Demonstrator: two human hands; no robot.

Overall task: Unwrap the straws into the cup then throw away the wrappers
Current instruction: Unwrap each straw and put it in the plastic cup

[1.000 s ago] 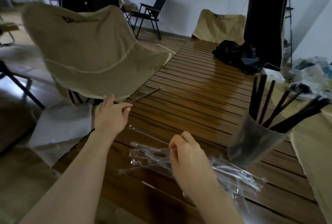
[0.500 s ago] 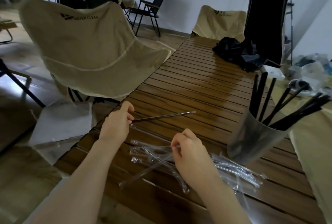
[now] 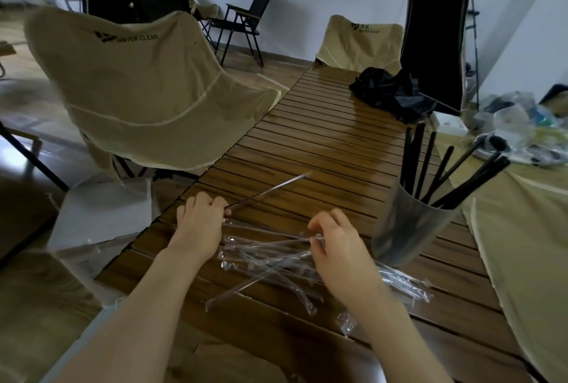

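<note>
My left hand (image 3: 199, 226) pinches one end of a thin dark straw (image 3: 269, 190), fingers curled round it at the lower centre of the frame. The straw's long axis runs from that hand up and to the right, and its far tip hangs free over the brown slatted wooden tabletop (image 3: 322, 143). My right hand (image 3: 335, 241) sits lower and further right, its fingertips pinching the end of a clear plastic wrapper (image 3: 276, 241) that stretches leftward toward my left hand; I judge this to be the sleeve the straw belongs to, though I cannot tell whether any of the straw is inside it.

The grey translucent plastic cup (image 3: 408, 229) stands at the right of the frame, just beyond my right hand, already holding a fan of black straws (image 3: 442, 173). From the held straw, the cup lies to the right and slightly lower in the frame, so the straw points past it, toward the upper centre. My right hand is nearer the cup, but my left holds the straw, so I would need to swing the tip right and upright to drop it in.

A loose pile of empty clear wrappers (image 3: 270, 269) lies on the tabletop between and below my hands, not yet thrown away.
</note>
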